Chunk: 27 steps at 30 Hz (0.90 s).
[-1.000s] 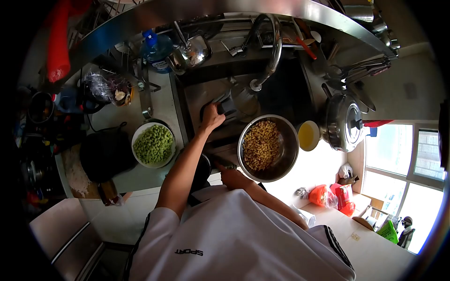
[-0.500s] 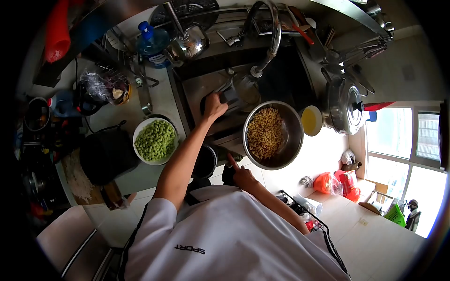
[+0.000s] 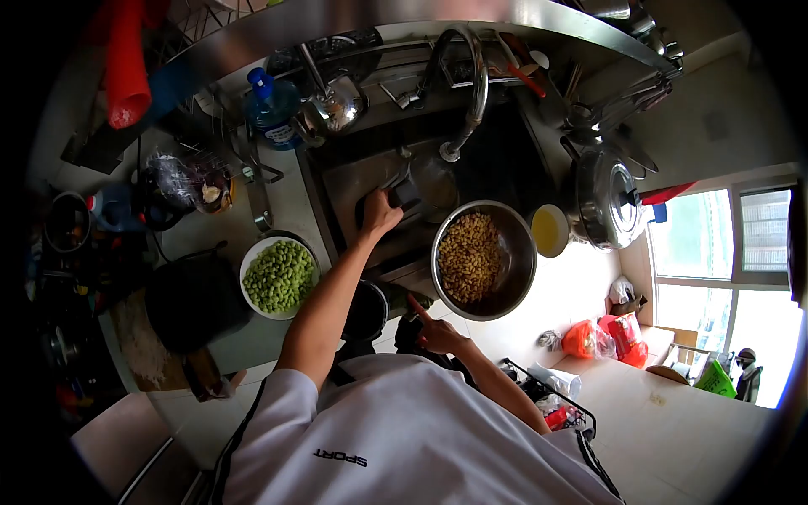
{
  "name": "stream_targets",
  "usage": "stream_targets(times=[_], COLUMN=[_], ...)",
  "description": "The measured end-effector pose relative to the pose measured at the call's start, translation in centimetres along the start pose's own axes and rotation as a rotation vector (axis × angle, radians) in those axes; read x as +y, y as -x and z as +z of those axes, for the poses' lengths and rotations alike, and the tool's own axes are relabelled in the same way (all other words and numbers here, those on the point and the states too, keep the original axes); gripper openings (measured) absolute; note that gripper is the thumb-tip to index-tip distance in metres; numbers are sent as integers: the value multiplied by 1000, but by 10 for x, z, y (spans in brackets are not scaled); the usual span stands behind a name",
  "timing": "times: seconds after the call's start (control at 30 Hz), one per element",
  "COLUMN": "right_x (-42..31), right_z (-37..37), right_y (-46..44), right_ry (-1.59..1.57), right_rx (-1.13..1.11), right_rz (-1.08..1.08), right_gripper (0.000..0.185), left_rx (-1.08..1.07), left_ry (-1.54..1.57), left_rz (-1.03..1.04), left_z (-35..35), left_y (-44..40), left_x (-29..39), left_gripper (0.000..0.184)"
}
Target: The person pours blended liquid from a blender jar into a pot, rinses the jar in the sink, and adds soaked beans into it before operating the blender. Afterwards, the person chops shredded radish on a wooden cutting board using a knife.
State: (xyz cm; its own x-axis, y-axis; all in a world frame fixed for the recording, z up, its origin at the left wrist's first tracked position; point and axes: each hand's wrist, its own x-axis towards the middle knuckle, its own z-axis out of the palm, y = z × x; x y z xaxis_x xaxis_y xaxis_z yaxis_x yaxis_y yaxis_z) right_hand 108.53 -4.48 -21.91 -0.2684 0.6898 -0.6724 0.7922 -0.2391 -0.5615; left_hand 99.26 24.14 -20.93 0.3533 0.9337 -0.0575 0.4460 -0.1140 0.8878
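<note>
Kitchen: white bowl (image 3: 281, 315), green beans (image 3: 279, 274); steel bowl (image 3: 514, 266), brown pieces (image 3: 468, 257).

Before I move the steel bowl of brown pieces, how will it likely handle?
The steel bowl should feel stiff, given its metal wall. It may pull to one side, since the brown pieces are heaped toward the left. Tipped, they'd probably slide, being loose beside smooth bare metal.

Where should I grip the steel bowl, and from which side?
Probably the near-right rim, coming from the person's side. The steel bowl shows no handle, its bare inner wall there leaves thumb room, and the small bowl crowds the far right.
</note>
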Motion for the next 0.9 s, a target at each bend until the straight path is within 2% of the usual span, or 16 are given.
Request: stream_targets(times=[0.03,0.2,0.33,0.37,0.43,0.73,0.9], right_x=[0,34,-16,-21,-30,-32,-20], right_z=[-1,30,-17,-22,-32,-34,-25], right_y=[0,-12,2,4,7,3,-4], right_ry=[-3,104,88,88,89,185,226], right_rx=[6,140,-48,-66,-101,-149,-169], right_rz=[-4,-154,32,45,73,32,7], right_gripper=[97,78,29,25,25,26,27], left_rx=[32,21,-16,6,52,23,29], left_ry=[6,-2,7,10,14,45,31], left_rz=[15,-21,-52,-28,19,-71,-55], left_z=[1,1,-1,-1,2,2,2], left_y=[1,0,0,0,0,0,-1], left_x=[-2,-2,-1,-3,-7,-9,-13], left_gripper=[18,21,23,23,23,22,22])
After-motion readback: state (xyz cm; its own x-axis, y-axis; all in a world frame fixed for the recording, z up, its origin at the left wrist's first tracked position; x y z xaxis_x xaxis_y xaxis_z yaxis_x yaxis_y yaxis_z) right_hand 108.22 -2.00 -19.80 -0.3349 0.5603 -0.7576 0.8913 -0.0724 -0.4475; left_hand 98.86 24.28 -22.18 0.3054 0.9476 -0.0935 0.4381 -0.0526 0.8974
